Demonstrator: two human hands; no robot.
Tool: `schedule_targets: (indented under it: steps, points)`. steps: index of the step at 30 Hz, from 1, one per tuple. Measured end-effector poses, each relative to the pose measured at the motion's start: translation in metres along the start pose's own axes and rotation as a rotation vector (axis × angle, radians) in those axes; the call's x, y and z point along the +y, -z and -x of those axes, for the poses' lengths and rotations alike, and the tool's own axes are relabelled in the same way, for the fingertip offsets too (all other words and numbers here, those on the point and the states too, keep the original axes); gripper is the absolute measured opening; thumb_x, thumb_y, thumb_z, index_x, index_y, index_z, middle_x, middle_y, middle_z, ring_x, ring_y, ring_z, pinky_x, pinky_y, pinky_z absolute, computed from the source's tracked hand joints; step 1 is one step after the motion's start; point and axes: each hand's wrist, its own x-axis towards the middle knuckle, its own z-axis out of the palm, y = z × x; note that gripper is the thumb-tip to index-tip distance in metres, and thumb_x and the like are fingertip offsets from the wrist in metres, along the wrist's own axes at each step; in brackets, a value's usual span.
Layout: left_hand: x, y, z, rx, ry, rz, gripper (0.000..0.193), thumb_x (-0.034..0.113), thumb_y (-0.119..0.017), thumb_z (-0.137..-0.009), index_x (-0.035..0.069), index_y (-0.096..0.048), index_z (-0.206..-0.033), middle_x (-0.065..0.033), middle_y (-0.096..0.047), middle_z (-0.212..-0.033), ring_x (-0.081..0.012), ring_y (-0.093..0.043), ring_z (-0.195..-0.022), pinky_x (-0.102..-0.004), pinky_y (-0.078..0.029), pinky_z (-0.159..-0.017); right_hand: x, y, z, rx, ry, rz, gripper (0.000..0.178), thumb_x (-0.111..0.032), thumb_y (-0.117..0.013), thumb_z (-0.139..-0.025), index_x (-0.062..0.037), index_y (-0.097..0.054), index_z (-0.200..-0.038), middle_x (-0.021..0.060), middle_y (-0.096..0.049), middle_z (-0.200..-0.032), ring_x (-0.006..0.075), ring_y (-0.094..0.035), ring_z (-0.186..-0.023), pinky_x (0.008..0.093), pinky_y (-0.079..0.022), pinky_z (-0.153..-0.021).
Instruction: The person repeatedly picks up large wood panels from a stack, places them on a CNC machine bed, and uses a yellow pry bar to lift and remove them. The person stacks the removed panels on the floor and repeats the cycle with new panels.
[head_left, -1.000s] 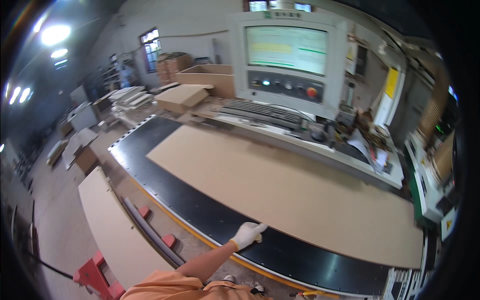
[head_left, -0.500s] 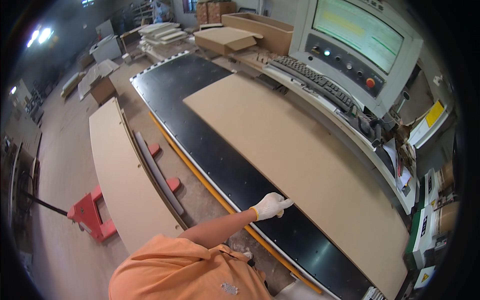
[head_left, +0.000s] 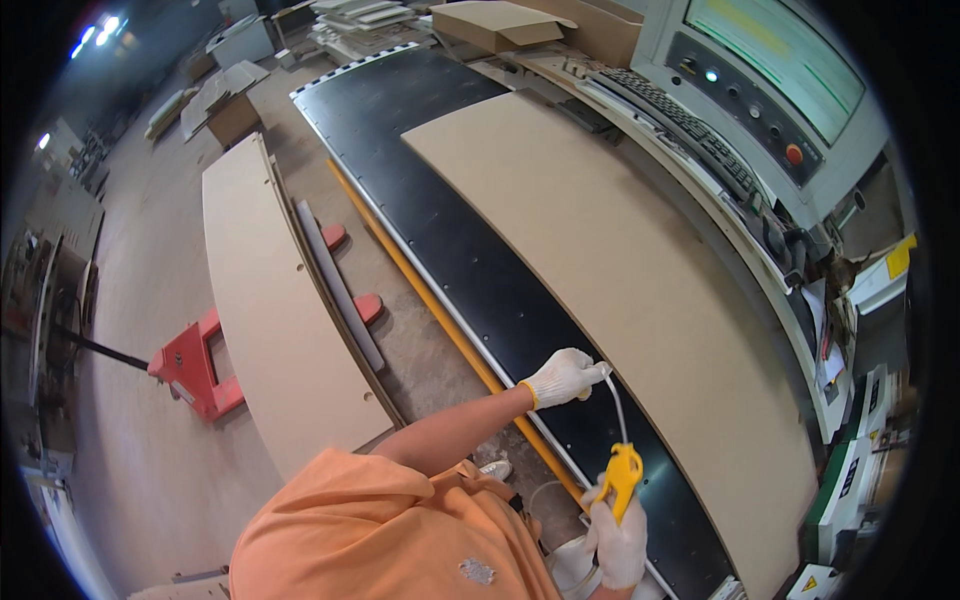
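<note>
A long beige board [head_left: 640,280] lies on the black machine table [head_left: 440,215]. My left hand [head_left: 567,378], in a white knit glove, is at the board's near edge. Its fingers are closed in a pinch; whatever they hold, if anything, is too small to make out. My right hand [head_left: 618,540], also gloved, grips a yellow air blow gun [head_left: 624,472] low at the table's front edge. The gun's thin bent nozzle [head_left: 616,405] reaches up, its tip beside my left fingertips. A hose trails below my right hand.
Left of the table, another beige board [head_left: 270,300] lies on a stack above a red pallet jack [head_left: 200,365]. A yellow rail [head_left: 400,270] runs along the table's near side. A keyboard [head_left: 690,130] and a control panel with a screen [head_left: 780,60] stand at the far right.
My right hand has come into view from below with the yellow air blow gun. The view has tilted and shifted; my left hand stays by the board's edge.
</note>
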Motion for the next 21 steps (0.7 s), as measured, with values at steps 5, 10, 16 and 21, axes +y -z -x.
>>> schedule_targets:
  steps: [5,10,16,21]
  points:
    - [-0.031,0.011,0.061,0.149,0.127,0.282,0.057,0.05,-0.071,-0.103,0.001,-0.069,-0.073,-0.0072,-0.066,-0.064,-0.0152,-0.062,-0.059,-0.0349,-0.05,-0.057,-0.015,-0.006,-0.018,-0.143,-0.001,0.014,0.042,-0.003,-0.059,-0.099,0.0024,-0.056,-0.14,0.0104,-0.074,-0.124,0.0093,-0.055,-0.054,0.0238,-0.049,-0.052]
    - [-0.116,0.075,0.162,0.656,0.261,0.729,0.038,0.044,-0.077,-0.103,0.011,-0.071,-0.086,0.0038,-0.053,-0.063,-0.0097,-0.048,-0.052,-0.0307,-0.037,-0.049,0.022,-0.018,-0.057,-0.518,-0.252,0.332,0.033,-0.012,-0.062,-0.099,-0.0005,-0.064,-0.13,0.0086,-0.071,-0.097,0.01,-0.054,-0.052,0.0275,-0.046,-0.05]
    - [-0.183,0.128,0.24,1.046,0.388,1.038,0.027,0.037,-0.082,-0.098,0.018,-0.064,-0.091,0.0032,-0.058,-0.072,-0.0123,-0.052,-0.059,-0.034,-0.039,-0.051,0.042,-0.036,-0.08,-0.69,-0.251,0.497,0.024,-0.02,-0.067,-0.1,-0.0032,-0.065,-0.118,0.0001,-0.059,-0.078,0.0087,-0.051,-0.051,0.0268,-0.042,-0.049]
    - [-0.157,0.121,0.195,1.027,0.423,1.147,0.034,0.035,-0.077,-0.103,0.02,-0.058,-0.077,0.0022,-0.05,-0.058,-0.0142,-0.044,-0.049,-0.0322,-0.034,-0.047,0.018,-0.039,-0.068,-0.752,-0.199,0.374,0.026,-0.021,-0.067,-0.1,-0.0038,-0.065,-0.12,0.0,-0.06,-0.079,0.007,-0.051,-0.053,0.0256,-0.043,-0.05]
